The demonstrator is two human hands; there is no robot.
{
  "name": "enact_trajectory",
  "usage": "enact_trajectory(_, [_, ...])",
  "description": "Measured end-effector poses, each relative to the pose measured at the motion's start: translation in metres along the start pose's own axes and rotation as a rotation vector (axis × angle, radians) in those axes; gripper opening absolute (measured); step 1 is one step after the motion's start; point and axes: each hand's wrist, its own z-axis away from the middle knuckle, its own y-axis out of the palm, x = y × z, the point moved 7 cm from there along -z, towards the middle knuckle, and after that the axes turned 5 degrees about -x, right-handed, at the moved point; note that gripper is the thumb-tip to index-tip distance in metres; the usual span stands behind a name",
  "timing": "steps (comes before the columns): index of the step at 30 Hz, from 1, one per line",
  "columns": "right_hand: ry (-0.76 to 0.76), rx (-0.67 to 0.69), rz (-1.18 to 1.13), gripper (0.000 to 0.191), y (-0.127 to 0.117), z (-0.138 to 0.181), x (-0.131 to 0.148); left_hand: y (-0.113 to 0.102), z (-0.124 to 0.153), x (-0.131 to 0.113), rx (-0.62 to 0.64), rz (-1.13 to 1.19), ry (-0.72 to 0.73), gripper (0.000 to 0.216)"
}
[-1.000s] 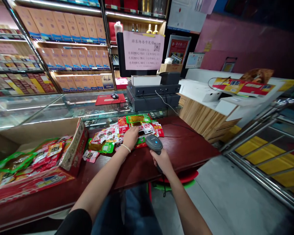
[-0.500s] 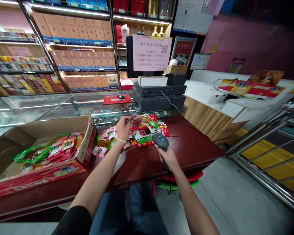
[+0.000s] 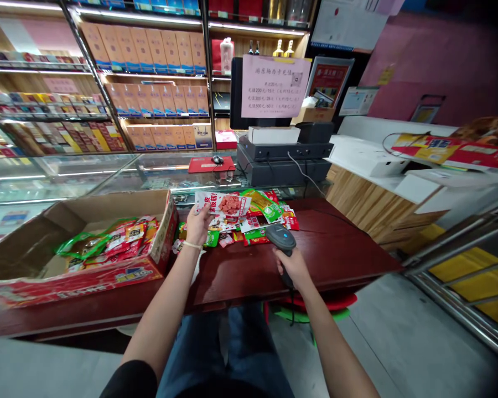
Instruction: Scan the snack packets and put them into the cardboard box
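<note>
Pinched in my left hand [image 3: 198, 225] is a white and red snack packet [image 3: 224, 204], its printed face turned up toward me. My right hand [image 3: 291, 266] is wrapped round the handle of a dark barcode scanner [image 3: 280, 237], which shows a small blue light on top. Beneath and behind the held packet lies a pile of snack packets [image 3: 255, 235] in red, white, green and yellow. To the left stands an open cardboard box [image 3: 120, 281] with more red and green packets [image 3: 126, 243] inside.
Past the dark red table [image 3: 336, 237] runs a glass counter [image 3: 157, 163] with a red mouse pad [image 3: 203, 165]. A monitor bearing a pink sign [image 3: 276, 88] stands above a black cash drawer [image 3: 282, 170]. Metal railing [image 3: 452, 287] is at the right, a red stool [image 3: 336, 301] under the table edge.
My left hand has shifted slightly left and turned the packet flat, so its front now shows. The scanner stays in my right hand. The camera view has swung a little left.
</note>
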Motion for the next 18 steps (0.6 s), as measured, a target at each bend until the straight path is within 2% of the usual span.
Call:
enact_trajectory(3, [-0.008,0.018,-0.008,0.038,0.01,0.002,0.001,-0.018,0.012,-0.003,0.072,0.149,-0.106,0.028])
enact_trajectory(6, [-0.036,0.045,-0.018,0.038,0.018,0.002,0.001,-0.03,0.024,-0.012,0.165,0.146,-0.087,0.02])
enact_trajectory(9, [-0.032,0.058,-0.025,0.036,0.023,0.003,0.001,-0.031,0.035,-0.017,0.26,0.066,-0.072,0.026])
enact_trajectory(13, [-0.023,0.058,-0.047,0.035,0.027,0.007,0.008,-0.032,0.037,-0.02,0.179,0.024,-0.021,0.033])
enact_trajectory(15, [-0.029,0.068,-0.04,0.036,0.029,0.01,0.013,-0.031,0.036,-0.018,0.125,0.107,-0.019,0.029])
enact_trajectory(18, [-0.034,0.075,-0.021,0.036,0.031,0.012,0.016,-0.024,0.033,-0.011,0.116,0.244,-0.054,0.023])
